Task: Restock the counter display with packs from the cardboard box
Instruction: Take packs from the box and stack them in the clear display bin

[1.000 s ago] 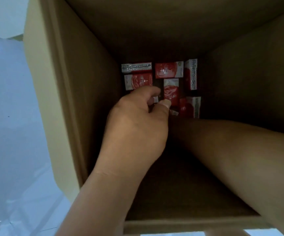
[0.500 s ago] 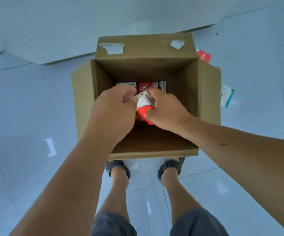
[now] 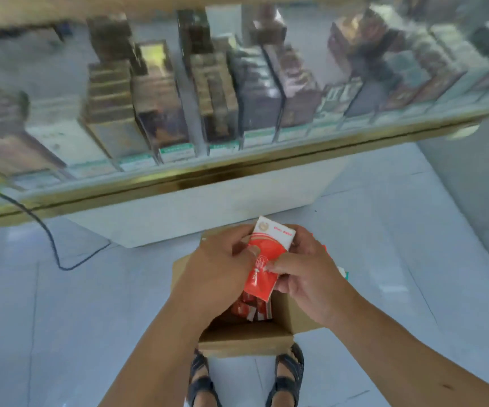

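A red and white pack (image 3: 269, 254) is held up above the open cardboard box (image 3: 246, 339), which stands on the floor by my feet. My left hand (image 3: 219, 268) grips the pack's left side with the thumb on its face. My right hand (image 3: 310, 277) grips its right side, thumb also on the face. More red packs (image 3: 250, 308) show below, under my hands and over the box. The glass counter display (image 3: 237, 92) with rows of packs runs across the upper part of the view, blurred.
The counter's gold front edge (image 3: 237, 168) and white base (image 3: 208, 212) stand just beyond the box. A black cable (image 3: 49, 239) trails down onto the floor at left. Pale floor tiles (image 3: 61, 333) surround the box, with a grey wall (image 3: 472, 201) at right.
Both hands came up out of the box with the red and white pack. My view lifted from the box's inside to the counter display.
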The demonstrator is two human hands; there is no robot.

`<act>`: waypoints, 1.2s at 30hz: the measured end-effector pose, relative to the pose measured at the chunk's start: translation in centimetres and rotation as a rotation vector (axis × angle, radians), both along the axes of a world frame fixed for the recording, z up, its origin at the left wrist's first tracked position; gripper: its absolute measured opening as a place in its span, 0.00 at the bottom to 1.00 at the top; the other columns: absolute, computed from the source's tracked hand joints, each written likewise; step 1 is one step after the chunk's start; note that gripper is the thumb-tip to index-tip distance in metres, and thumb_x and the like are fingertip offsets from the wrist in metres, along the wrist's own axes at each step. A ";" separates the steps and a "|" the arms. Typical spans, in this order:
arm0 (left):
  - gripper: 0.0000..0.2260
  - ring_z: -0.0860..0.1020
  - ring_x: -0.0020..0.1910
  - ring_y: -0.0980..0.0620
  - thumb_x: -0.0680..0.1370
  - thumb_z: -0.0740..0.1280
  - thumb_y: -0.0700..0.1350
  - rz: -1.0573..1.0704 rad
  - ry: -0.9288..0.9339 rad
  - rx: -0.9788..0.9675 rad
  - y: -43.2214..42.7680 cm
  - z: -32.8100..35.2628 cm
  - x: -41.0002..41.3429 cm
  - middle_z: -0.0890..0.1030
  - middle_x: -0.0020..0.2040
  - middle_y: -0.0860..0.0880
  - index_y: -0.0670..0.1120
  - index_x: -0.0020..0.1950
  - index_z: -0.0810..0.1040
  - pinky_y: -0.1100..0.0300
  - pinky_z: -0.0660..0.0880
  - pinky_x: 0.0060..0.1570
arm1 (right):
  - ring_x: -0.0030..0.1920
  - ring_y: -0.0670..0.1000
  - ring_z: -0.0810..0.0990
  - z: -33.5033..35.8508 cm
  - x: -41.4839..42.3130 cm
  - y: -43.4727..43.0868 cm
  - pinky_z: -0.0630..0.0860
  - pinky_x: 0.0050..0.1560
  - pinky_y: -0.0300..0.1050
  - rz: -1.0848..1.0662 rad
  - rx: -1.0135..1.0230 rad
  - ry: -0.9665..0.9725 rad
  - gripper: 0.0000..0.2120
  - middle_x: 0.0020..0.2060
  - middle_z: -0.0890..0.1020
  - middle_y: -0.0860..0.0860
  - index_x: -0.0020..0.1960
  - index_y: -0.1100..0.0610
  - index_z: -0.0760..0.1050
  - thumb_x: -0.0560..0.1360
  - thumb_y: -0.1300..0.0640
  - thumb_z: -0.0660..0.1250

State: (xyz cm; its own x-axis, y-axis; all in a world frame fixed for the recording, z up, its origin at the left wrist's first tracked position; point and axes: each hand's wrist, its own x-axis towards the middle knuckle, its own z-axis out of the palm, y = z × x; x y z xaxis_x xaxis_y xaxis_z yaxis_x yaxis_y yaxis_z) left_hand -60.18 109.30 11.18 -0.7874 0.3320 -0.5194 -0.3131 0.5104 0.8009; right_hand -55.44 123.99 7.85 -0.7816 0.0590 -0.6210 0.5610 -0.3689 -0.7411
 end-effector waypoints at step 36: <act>0.08 0.83 0.44 0.53 0.78 0.69 0.47 0.275 0.466 0.128 -5.4 38.5 -14.3 0.84 0.49 0.52 0.52 0.56 0.82 0.51 0.81 0.46 | 0.60 0.50 0.73 44.2 -18.4 -1.1 0.74 0.61 0.49 1.053 1.661 0.881 0.23 0.59 0.77 0.45 0.69 0.45 0.68 0.75 0.50 0.66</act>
